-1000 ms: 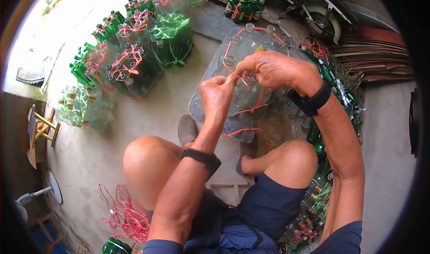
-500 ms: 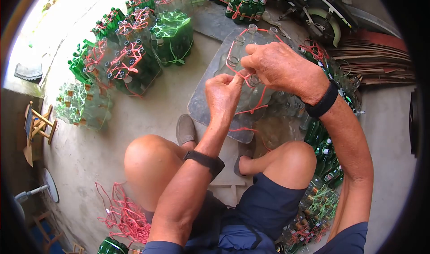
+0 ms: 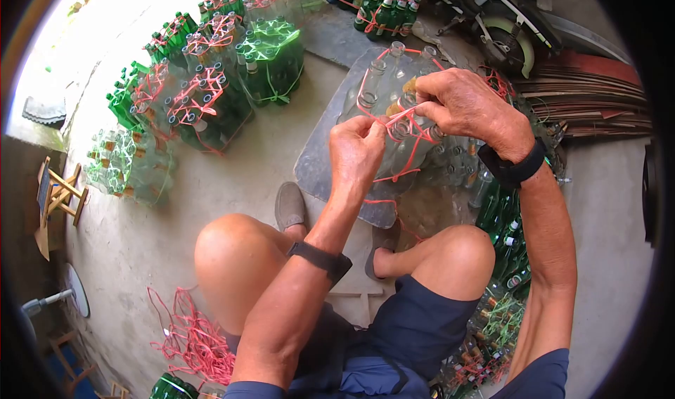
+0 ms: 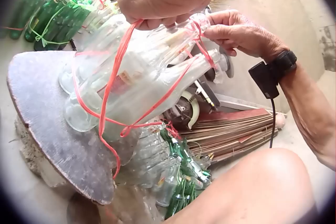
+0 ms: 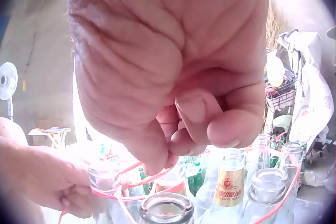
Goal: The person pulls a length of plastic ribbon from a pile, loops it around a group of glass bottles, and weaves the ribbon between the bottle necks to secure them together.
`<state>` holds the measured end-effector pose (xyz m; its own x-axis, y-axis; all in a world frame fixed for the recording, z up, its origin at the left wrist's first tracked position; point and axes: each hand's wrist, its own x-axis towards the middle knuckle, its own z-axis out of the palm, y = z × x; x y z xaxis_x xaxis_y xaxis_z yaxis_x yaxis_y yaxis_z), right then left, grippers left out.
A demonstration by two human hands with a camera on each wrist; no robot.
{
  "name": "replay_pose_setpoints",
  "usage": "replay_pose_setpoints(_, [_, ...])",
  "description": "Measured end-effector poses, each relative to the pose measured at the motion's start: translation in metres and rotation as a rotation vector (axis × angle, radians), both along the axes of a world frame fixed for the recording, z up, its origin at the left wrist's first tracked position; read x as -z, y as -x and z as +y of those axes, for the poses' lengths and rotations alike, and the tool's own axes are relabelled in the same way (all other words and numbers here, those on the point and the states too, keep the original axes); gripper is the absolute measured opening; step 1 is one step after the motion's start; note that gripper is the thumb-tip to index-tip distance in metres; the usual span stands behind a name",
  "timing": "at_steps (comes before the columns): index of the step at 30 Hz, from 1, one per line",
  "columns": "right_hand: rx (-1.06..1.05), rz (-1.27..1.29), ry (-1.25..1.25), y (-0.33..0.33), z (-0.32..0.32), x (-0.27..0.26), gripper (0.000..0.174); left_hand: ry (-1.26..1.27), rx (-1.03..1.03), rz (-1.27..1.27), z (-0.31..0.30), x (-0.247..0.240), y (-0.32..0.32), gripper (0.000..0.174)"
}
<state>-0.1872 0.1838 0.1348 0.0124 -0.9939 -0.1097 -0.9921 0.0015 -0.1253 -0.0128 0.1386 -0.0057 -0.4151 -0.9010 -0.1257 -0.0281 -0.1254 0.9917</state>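
A cluster of clear glass bottles stands upright on a grey slab, with pink plastic cord looped around the bottles and across their necks. My left hand pinches the cord between thumb and curled fingers at the near left of the cluster. Over the near right bottle necks, my right hand pinches a strand of the same cord, which runs taut between the two hands. From the right wrist, thumb and fingertips meet on the strand just above the bottle mouths. One bottle neck carries a gold label.
Tied bundles of green and clear bottles stand at the left back. A pink cord heap lies by the left knee. Loose green bottles lie along the right, near stacked flat boards and a parked two-wheeler.
My right hand has moved right, away from the left, drawing the cord out between them across the near bottle necks. The left hand has shifted slightly right, still pinching.
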Motion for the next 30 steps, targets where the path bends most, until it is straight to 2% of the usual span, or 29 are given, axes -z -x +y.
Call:
replay_pose_setpoints(7, [0.052, -0.070, 0.071, 0.009, 0.002, 0.010, 0.018, -0.032, 0.048, 0.076, 0.000, 0.000, 0.000, 0.025])
replay_pose_setpoints(13, [0.133, -0.090, 0.018, 0.009, -0.001, 0.010, 0.019, -0.051, 0.048, 0.090, 0.002, 0.002, 0.002, 0.025])
replay_pose_setpoints(22, [0.081, -0.168, 0.120, 0.019, -0.012, 0.026, 0.018, -0.077, 0.057, 0.118, 0.003, 0.002, 0.002, 0.025])
replay_pose_setpoints(29, [0.053, -0.246, 0.100, 0.021, -0.024, 0.032, 0.013, -0.074, 0.058, 0.079, 0.003, 0.001, 0.001, 0.024])
replay_pose_setpoints(30, [0.137, -0.303, 0.009, 0.016, -0.027, 0.025, 0.012, -0.075, 0.058, 0.079, 0.003, 0.002, 0.002, 0.024])
